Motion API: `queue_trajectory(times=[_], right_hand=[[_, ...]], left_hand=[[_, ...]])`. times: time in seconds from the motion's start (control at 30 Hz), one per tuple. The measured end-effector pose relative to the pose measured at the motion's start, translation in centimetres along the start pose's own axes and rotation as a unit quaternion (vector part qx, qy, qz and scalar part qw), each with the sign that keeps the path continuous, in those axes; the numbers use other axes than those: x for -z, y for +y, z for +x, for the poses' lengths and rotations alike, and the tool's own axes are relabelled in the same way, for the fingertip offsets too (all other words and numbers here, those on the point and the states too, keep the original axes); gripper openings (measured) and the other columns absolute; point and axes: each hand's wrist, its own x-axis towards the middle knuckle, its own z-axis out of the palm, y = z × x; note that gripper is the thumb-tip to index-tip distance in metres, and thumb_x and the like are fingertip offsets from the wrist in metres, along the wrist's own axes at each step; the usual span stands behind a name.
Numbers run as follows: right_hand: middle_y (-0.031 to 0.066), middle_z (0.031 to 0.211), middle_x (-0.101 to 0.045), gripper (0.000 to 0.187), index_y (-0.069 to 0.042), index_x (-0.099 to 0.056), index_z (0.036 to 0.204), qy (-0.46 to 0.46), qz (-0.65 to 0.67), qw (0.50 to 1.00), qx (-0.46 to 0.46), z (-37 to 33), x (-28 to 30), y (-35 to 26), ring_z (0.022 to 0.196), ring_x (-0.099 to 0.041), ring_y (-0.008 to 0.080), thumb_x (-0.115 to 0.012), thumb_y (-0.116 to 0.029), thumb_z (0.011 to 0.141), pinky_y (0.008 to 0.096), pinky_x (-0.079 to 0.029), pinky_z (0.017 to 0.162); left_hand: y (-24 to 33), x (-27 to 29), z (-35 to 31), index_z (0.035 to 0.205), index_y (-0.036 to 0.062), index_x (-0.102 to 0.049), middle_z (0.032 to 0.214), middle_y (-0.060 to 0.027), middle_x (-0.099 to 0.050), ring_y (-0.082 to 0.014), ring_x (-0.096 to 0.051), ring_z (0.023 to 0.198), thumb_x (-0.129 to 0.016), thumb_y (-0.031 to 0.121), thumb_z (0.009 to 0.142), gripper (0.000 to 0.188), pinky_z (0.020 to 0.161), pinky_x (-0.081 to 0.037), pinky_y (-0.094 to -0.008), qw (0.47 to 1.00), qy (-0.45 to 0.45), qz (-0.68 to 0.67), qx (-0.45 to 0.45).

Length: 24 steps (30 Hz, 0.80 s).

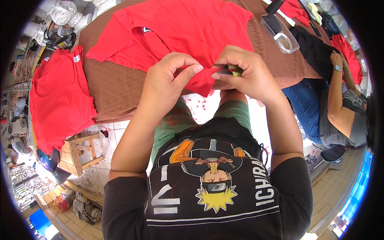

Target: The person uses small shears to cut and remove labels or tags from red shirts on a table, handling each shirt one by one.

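A red shirt [184, 30] lies spread over the table, its near edge lifted toward me. My left hand [166, 78] pinches that edge between thumb and forefinger. Close on its right, my right hand [252, 74] is closed around small thread snips [235, 72] with dark blades and a yellow-green part. The blades point left and meet the raised fabric; whether they are cutting cannot be made out. A corner of the red cloth hangs down between my two hands over the table's front edge.
The table has a brown cloth [106, 86]. At left, another red garment [60, 96] drapes off it above a wooden stool [78, 154]. A clear plastic box [286, 42] with a tape roll stands at right, near black fabric [308, 50] handled by another person [340, 104].
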Motion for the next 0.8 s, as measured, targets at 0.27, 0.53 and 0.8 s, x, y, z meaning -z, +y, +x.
queue_trajectory(times=[0.27, 0.53, 0.8], right_hand=[[0.0068, 0.077, -0.057, 0.024, -0.006, -0.062, 0.085, 0.0, -0.058, 0.998, 0.019, -0.4, -0.4, -0.3, 0.064, -0.058, 0.0241, -0.074, -0.003, 0.064, 0.0336, -0.045, 0.055], [0.0078, 0.078, -0.058, 0.024, -0.004, -0.064, 0.092, -0.049, -0.011, 0.998, 0.034, -0.5, 0.8, -1.2, 0.067, -0.059, 0.0235, -0.077, -0.012, 0.073, 0.0317, -0.046, 0.059], [0.0088, 0.073, -0.059, 0.023, 0.0, -0.066, 0.095, -0.09, 0.04, 0.995, -0.003, -0.4, 1.9, -0.8, 0.064, -0.056, 0.021, -0.067, -0.021, 0.086, 0.0315, -0.044, 0.059]], left_hand=[[1.5, 0.0, -0.4, 0.097, 0.0036, -0.063, 0.075, 0.0028, -0.062, -0.0026, -0.06, 0.065, -0.058, 0.018, 0.096, 0.015, 0.052, -0.039, -0.0176, 0.995, -0.026, -0.053, 0.084], [3.5, -0.7, -0.5, 0.099, 0.0019, -0.063, 0.077, -0.0002, -0.065, -0.0068, -0.064, 0.064, -0.058, 0.019, 0.096, 0.018, 0.058, -0.048, -0.0185, 0.982, -0.003, -0.08, 0.171], [1.4, -0.3, -1.0, 0.099, 0.0005, -0.062, 0.079, -0.0017, -0.066, -0.0099, -0.067, 0.07, -0.059, 0.017, 0.096, 0.017, 0.064, -0.053, -0.0208, 0.988, -0.048, -0.126, 0.079]])
